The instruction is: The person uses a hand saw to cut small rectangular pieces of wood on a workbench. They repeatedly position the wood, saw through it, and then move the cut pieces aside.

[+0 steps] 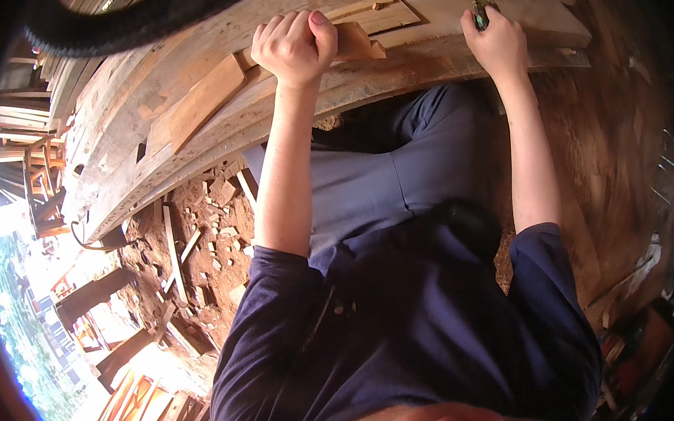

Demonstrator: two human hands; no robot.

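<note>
While the left hand [294, 47] closed its fingers on a wooden block [354, 41] at top centre, the right hand [496, 42] gripped a green-handled tool [475, 5]; seemingly mid-fitting, steadying needed next

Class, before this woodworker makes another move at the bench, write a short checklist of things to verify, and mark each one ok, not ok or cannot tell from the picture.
1. Left hand gripping the small wood block: ok, fingers closed around it.
2. Right hand holding the green-handled tool: ok, fist closed on it.
3. Tool's working end visible: cannot tell, it runs out of view.
4. Long wooden beam supported: cannot tell, its supports are not visible.
5. Floor free of trip hazards: not ok, wood offcuts lie scattered.
</note>
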